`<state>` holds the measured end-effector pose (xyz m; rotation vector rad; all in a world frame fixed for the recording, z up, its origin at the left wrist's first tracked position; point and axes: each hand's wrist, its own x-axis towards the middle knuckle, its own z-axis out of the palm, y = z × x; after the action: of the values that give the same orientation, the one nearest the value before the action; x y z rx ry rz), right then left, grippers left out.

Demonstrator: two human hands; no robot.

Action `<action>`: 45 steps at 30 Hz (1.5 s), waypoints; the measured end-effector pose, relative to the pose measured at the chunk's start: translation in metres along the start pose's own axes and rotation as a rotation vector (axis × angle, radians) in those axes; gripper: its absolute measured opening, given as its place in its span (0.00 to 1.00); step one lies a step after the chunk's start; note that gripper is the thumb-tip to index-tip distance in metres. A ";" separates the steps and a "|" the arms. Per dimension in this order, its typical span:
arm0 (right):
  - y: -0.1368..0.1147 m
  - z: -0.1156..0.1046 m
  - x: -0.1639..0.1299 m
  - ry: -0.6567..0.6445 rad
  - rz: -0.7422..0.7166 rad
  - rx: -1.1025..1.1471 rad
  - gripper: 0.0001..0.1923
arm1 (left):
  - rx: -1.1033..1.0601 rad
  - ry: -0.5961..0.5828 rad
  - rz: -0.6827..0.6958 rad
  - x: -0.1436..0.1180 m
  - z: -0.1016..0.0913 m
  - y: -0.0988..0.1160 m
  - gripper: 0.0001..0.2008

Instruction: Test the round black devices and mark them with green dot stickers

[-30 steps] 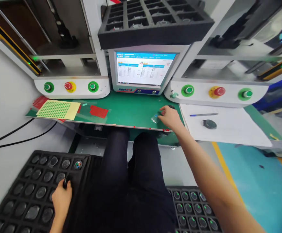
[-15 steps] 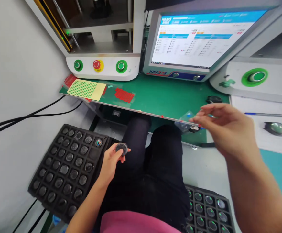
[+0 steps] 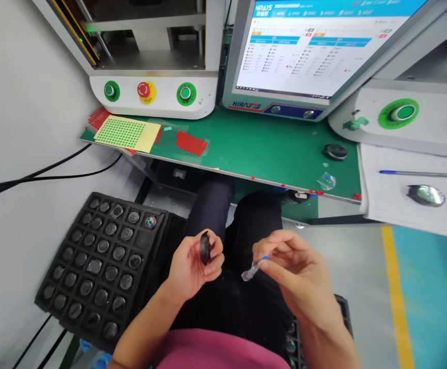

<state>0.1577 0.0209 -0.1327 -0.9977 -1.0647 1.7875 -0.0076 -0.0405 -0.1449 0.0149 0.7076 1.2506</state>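
My left hand (image 3: 197, 264) is closed around a round black disc (image 3: 205, 248), which looks like a watch case and is turned almost edge-on above my lap. To its right, my right hand (image 3: 295, 274) pinches a small crumpled piece of clear film (image 3: 249, 272) with a blue tab. The two hands are apart. At lower left, a black tray (image 3: 142, 240) holds rows of similar round pieces in square pockets. A second black tray (image 3: 345, 310) is partly hidden behind my right forearm; some pieces in it bear green dots.
On the green bench (image 3: 262, 148) lie a sheet of green dot stickers (image 3: 121, 133), red stickers (image 3: 191, 143), another clear film (image 3: 326, 180) and a black round piece (image 3: 334, 151). Paper (image 3: 394, 212) bears a pen (image 3: 419, 173) and a shiny round piece (image 3: 426, 195). A monitor (image 3: 281, 105) stands behind.
My right hand has come from the bench edge down towards my lap, pinching clear film. My left hand has moved slightly right and turned the disc from face-up to nearly edge-on.
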 end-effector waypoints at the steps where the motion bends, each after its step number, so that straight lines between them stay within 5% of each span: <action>1: 0.002 0.002 -0.001 -0.004 0.018 0.022 0.12 | -0.010 -0.024 0.005 -0.001 0.000 -0.001 0.15; 8: 0.022 0.023 -0.006 0.018 0.203 0.193 0.12 | 0.180 -0.022 0.184 0.001 -0.005 -0.018 0.23; 13: 0.024 0.035 -0.006 0.044 0.223 0.263 0.13 | 0.210 -0.133 0.239 0.004 -0.011 -0.025 0.34; 26: 0.026 0.049 -0.005 0.019 0.253 0.336 0.13 | 0.252 -0.037 0.200 0.005 -0.008 -0.029 0.39; 45: 0.027 0.052 -0.006 0.108 0.231 0.260 0.15 | 0.348 -0.096 0.228 0.004 -0.008 -0.025 0.34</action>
<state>0.1062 -0.0075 -0.1383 -1.0745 -0.6500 1.9725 0.0102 -0.0485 -0.1625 0.4493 0.8490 1.3190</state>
